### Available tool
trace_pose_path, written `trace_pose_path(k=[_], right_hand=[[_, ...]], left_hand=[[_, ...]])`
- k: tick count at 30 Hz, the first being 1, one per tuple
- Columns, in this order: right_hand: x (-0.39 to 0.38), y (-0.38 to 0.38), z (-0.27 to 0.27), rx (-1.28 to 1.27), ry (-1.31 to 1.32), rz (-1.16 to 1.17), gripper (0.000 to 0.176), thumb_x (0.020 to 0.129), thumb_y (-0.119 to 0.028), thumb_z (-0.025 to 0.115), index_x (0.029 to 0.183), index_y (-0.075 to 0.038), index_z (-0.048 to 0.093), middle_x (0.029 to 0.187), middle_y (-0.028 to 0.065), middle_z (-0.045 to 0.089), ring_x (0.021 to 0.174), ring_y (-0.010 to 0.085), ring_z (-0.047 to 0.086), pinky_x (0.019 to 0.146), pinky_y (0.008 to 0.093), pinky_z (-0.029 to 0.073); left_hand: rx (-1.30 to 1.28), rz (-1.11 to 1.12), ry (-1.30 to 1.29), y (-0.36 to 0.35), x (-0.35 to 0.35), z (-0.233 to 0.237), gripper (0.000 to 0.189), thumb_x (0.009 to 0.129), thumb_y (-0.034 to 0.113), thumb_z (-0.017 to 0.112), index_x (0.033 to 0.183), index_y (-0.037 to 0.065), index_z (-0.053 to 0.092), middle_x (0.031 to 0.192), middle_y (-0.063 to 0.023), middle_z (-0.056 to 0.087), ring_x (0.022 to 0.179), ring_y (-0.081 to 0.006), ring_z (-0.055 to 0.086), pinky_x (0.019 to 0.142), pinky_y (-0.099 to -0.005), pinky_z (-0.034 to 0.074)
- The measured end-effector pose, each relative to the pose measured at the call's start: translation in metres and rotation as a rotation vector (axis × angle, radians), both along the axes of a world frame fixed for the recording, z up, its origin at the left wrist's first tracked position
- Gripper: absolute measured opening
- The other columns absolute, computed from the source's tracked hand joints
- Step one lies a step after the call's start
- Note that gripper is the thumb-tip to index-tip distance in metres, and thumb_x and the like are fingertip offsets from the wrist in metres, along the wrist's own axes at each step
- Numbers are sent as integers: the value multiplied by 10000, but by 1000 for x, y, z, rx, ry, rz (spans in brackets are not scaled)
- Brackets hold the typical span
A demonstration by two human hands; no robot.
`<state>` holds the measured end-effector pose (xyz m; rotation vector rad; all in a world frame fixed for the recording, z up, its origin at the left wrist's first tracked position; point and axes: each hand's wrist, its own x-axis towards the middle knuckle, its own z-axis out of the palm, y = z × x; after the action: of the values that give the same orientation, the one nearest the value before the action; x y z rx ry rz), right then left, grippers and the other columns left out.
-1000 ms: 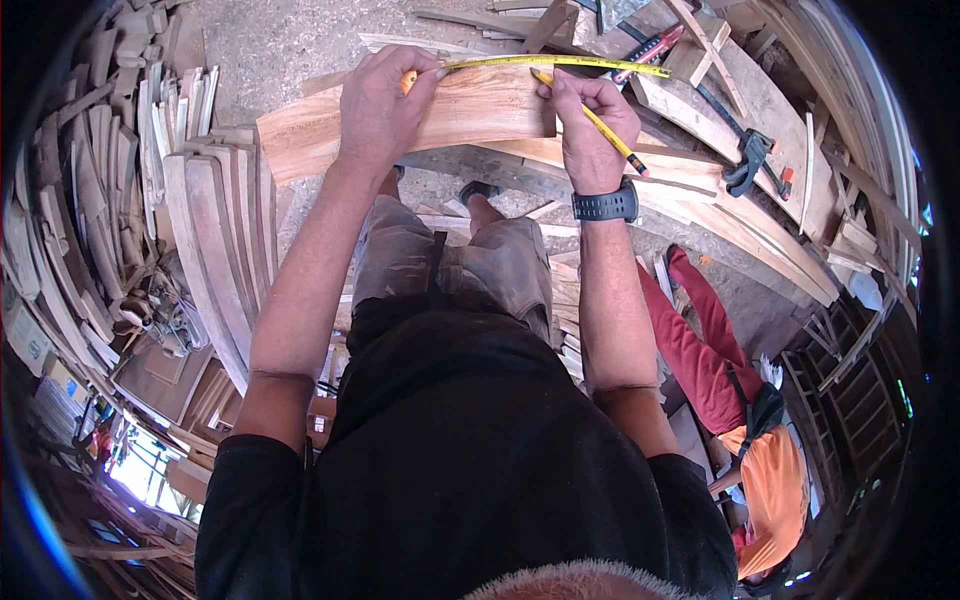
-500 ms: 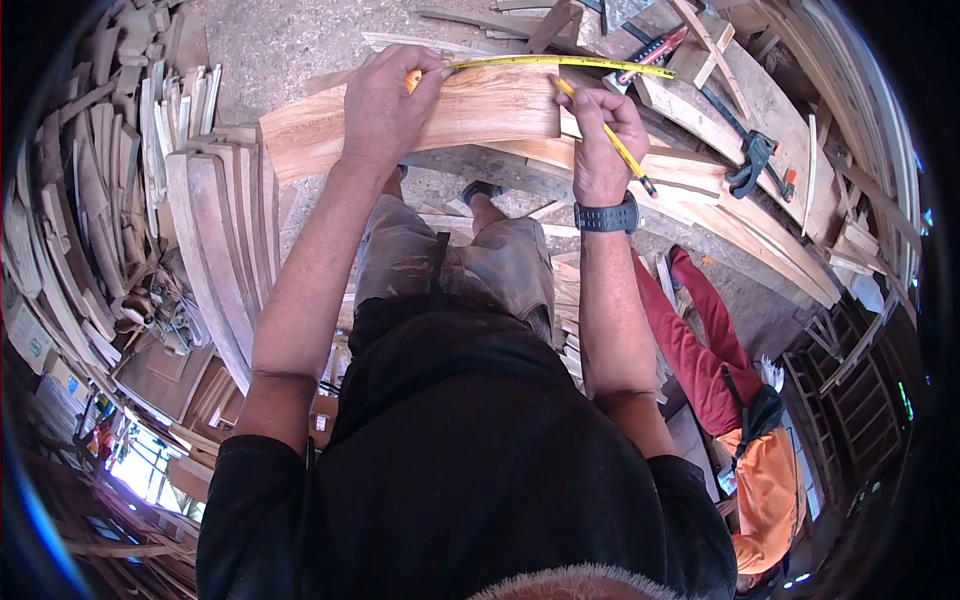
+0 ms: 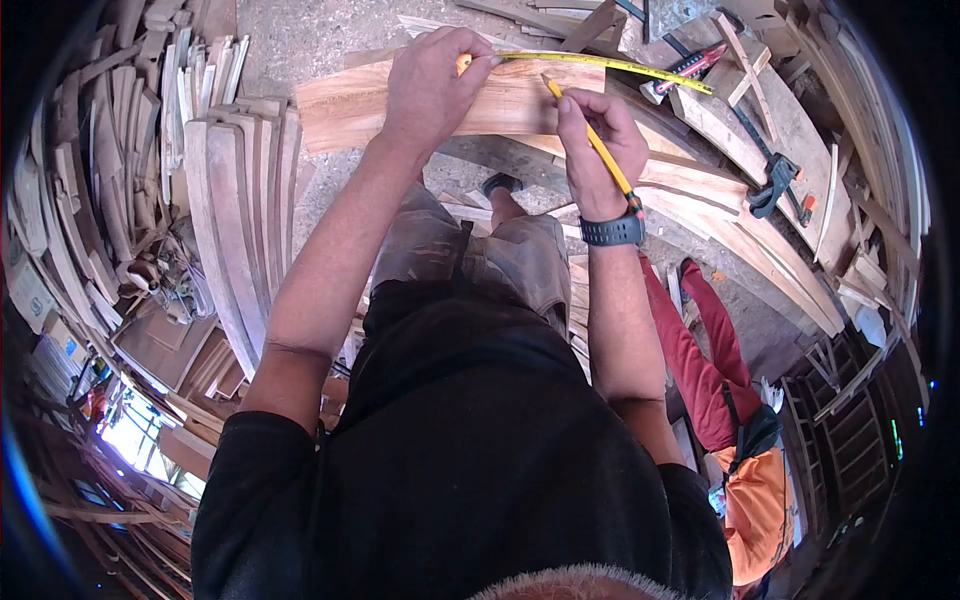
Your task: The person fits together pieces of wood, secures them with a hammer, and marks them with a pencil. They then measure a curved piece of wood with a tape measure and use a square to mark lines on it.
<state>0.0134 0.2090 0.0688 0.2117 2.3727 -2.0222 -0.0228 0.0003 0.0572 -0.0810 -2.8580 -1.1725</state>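
A wide pale wooden board lies across in front of me, its grain showing. My left hand rests on its left half, closed around a tape measure whose orange case shows between thumb and fingers. From there the yellow blade runs out to the right along the board's far edge and past its right end. My right hand, with a dark watch on the wrist, grips a yellow pencil. The pencil's tip points at the board's face, just below the blade.
Curved planks stand stacked at left. More sawn pieces lie under and right of the board. A black clamp sits on a plank at right, beyond it a red-and-black tool. A person in red trousers is at lower right.
The pencil tip has moved left along the board, from near its right end to further in. My left hand keeps its hold, and the whole view has shifted slightly.
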Motion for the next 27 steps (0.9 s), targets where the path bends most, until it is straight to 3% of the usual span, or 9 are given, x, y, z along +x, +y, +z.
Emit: trace_pose_path(k=[5,7,12,16,18,20,22,26,27], right_hand=[[-13,-11,-14,-37,3,46,172,933,-152,752,1018,-3,737,831,66,746,752,88,679,695,254,558],[-19,-13,-15,6,199,-15,166,937,-143,741,1045,-17,742,842,73,741,764,110,686,719,266,557],[-44,-6,-5,298,463,110,174,974,-123,687,1097,-27,763,1080,161,743,1012,255,715,907,335,540],[-40,-8,-5,190,362,142,184,973,-127,691,1114,-28,757,1050,141,760,977,213,721,888,320,549],[-32,-9,-11,-93,72,118,188,977,-138,689,1111,-19,745,998,106,777,903,158,723,846,297,563],[-28,-9,-15,-72,64,136,181,991,-112,677,1114,15,717,999,113,770,914,152,723,863,287,567],[-28,-8,-14,15,54,186,147,1000,-85,672,1073,41,692,997,122,766,927,150,730,861,278,578],[-29,-9,-26,91,34,205,152,996,-90,679,1075,40,695,987,120,767,931,147,729,864,278,575],[-31,-9,-30,68,43,171,170,945,-150,718,1018,3,725,907,94,764,845,124,714,788,273,565]], left_hand=[[15,26,-104,0,-2,6,183,927,224,746,984,51,746,1039,-69,774,953,-249,731,876,-364,561],[13,34,-171,0,-3,6,215,941,261,734,1000,55,755,1057,-73,780,946,-258,736,880,-374,563],[-38,26,-170,0,-4,6,240,956,296,715,1003,64,757,1055,-80,782,953,-259,742,892,-383,563],[28,16,-150,0,-5,9,255,956,315,714,1008,69,757,1048,-91,782,955,-266,744,884,-387,565],[33,20,-174,0,-5,10,252,959,311,711,1004,67,750,1065,-90,782,965,-256,745,895,-383,567],[38,23,-197,1,-5,14,249,963,308,709,1001,65,744,1082,-90,782,974,-246,746,907,-379,570],[169,14,-163,1,-3,17,184,927,195,675,956,22,727,949,-198,744,949,-365,718,832,-431,543],[187,25,-75,2,-4,17,111,871,129,718,865,20,699,852,-191,734,847,-370,722,761,-430,554],[190,24,-94,2,-4,17,124,877,144,716,877,21,705,863,-196,734,857,-371,721,767,-433,552]])
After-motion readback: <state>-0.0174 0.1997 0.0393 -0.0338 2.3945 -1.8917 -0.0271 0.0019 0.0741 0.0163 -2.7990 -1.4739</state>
